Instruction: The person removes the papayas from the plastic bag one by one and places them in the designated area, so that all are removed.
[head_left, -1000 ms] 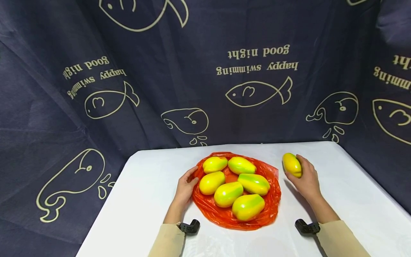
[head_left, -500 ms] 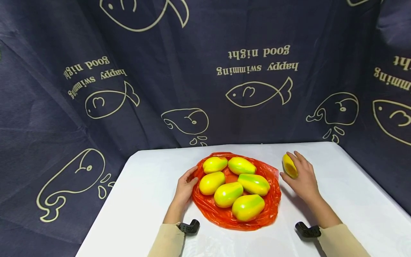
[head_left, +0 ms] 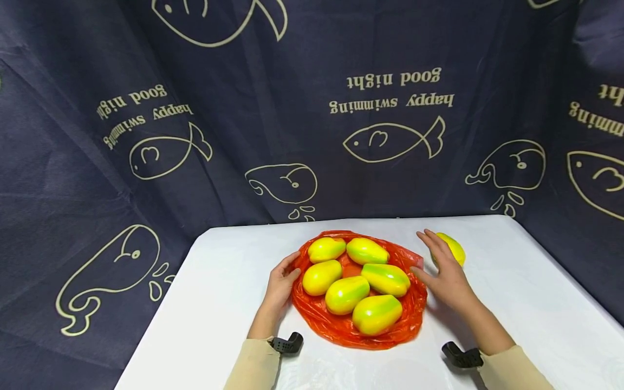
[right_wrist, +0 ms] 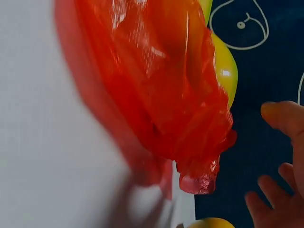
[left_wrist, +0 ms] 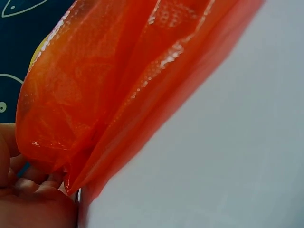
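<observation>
A red plastic bag (head_left: 312, 319) lies spread on the table in the head view, with several glossy yellow-green papayas (head_left: 346, 295) on it. At its left rim is my left hand (head_left: 279, 286), thumb and index fingertips apart and touching the plastic. The left wrist view shows loosely bent fingers (left_wrist: 35, 185) beside a gathered corner of the bag. My right hand (head_left: 450, 279) is spread near the bag's right rim and holds nothing. Behind it another papaya (head_left: 454, 249) rests on the table, partly hidden by the fingers; its edge (right_wrist: 212, 223) shows low in the right wrist view.
The white table (head_left: 205, 314) extends on both sides of the bag. A dark blue curtain (head_left: 312, 108) printed with fish and whales hangs behind and at the sides. Black wrist bands (head_left: 287, 344) sit over both beige sleeves (head_left: 253, 365).
My right hand has let go of the single papaya, opened its fingers and moved left toward the bag. The papaya stays on the table at the right. My left hand has not visibly moved.
</observation>
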Available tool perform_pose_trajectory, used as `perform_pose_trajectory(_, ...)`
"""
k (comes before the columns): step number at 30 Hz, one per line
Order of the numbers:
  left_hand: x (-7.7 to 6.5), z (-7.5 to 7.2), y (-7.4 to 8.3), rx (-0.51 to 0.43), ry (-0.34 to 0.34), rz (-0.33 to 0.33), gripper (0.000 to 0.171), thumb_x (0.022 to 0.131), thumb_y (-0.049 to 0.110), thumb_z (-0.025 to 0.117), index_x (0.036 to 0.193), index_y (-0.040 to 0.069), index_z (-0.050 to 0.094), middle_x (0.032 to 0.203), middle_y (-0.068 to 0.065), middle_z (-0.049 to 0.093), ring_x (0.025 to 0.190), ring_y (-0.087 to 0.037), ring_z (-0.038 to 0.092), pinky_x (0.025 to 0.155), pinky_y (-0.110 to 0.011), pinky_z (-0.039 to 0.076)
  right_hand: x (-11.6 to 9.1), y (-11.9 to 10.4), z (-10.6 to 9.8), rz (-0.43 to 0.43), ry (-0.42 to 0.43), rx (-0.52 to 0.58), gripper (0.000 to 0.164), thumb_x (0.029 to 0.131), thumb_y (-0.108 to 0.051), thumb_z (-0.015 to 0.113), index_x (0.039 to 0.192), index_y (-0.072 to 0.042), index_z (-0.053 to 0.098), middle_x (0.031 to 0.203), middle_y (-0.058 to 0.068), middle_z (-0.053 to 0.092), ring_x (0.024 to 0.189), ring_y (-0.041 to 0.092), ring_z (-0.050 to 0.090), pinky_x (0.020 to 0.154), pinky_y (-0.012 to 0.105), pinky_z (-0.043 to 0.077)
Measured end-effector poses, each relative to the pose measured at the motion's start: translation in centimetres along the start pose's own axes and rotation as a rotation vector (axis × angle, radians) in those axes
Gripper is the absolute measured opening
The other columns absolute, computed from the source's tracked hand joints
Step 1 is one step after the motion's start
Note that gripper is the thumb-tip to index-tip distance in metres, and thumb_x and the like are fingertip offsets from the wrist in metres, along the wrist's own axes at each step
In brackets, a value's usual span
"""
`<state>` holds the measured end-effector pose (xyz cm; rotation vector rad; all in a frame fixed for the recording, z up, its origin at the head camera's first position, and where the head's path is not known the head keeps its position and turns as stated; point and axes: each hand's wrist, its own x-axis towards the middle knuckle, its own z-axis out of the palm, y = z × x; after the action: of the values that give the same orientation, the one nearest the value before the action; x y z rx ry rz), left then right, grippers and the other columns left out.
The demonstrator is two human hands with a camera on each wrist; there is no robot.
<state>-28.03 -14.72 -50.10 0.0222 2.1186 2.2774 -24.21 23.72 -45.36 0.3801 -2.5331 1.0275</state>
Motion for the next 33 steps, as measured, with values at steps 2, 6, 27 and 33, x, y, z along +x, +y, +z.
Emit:
perform_pose_trajectory(2,0.0,0.0,0.1,0.000,0.004,-0.006,0.047,0.099,0.001,0.051,0.145,0.011,0.052,0.152,-0.011,0.048,0.141,-0.029,0.044,0.116,-0.040,0.041,-0.1,-0.2,0.1,-0.010,-0.032,0.022,0.080,0.084,-0.013,0.078,0.153,-0.015,0.039,0.159,0.019,0.031,0.142,0.046,0.033,0.100,0.065,0.043)
perform_pose_trajectory(6,0.0,0.0,0.1,0.018,0.001,0.001,0.046,0.100,0.002,0.050,0.146,0.011,0.051,0.153,-0.012,0.047,0.141,-0.031,0.044,0.118,-0.043,0.039,-0.2,-0.7,0.4,-0.005,-0.095,0.104,0.075,0.087,-0.016,0.077,0.153,-0.018,0.040,0.158,0.016,0.035,0.139,0.043,0.041,0.102,0.060,0.044)
perform_pose_trajectory(27,-0.1,0.2,0.2,0.036,0.008,-0.001,0.046,0.101,0.002,0.050,0.146,0.012,0.051,0.153,-0.011,0.047,0.142,-0.030,0.043,0.118,-0.044,0.038,-1.2,-1.6,2.2,0.067,-0.202,0.203,0.073,0.089,-0.024,0.076,0.152,-0.019,0.040,0.149,0.013,0.048,0.129,0.035,0.056,0.105,0.056,0.048)
perform_pose_trajectory(33,-0.1,0.2,0.1,0.043,0.006,-0.008,0.047,0.101,0.002,0.049,0.146,0.013,0.051,0.154,-0.011,0.047,0.142,-0.030,0.043,0.118,-0.044,0.038,-1.4,-1.2,2.9,0.084,-0.223,0.198,0.071,0.088,-0.030,0.076,0.150,-0.021,0.044,0.146,0.010,0.054,0.130,0.032,0.055,0.109,0.059,0.044)
